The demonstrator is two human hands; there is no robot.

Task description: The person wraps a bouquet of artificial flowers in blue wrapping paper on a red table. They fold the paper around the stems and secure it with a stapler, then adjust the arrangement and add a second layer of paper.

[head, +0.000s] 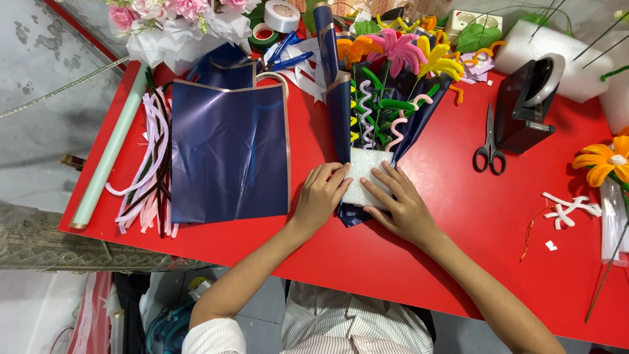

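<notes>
My left hand (321,193) and right hand (400,203) press flat, unclenched, on the foam (364,176); wrap (341,105) sits beneath, flowers (400,52) beyond my fingertips.

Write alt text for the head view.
Left hand and right hand press a white foam block at the base of a pipe-cleaner flower bouquet in navy wrapping paper, on a red table. Black scissors lie to the right.

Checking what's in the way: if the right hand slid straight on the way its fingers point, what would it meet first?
The right hand points up-left across the white foam block; just beyond, it would likely meet the left hand.
</notes>
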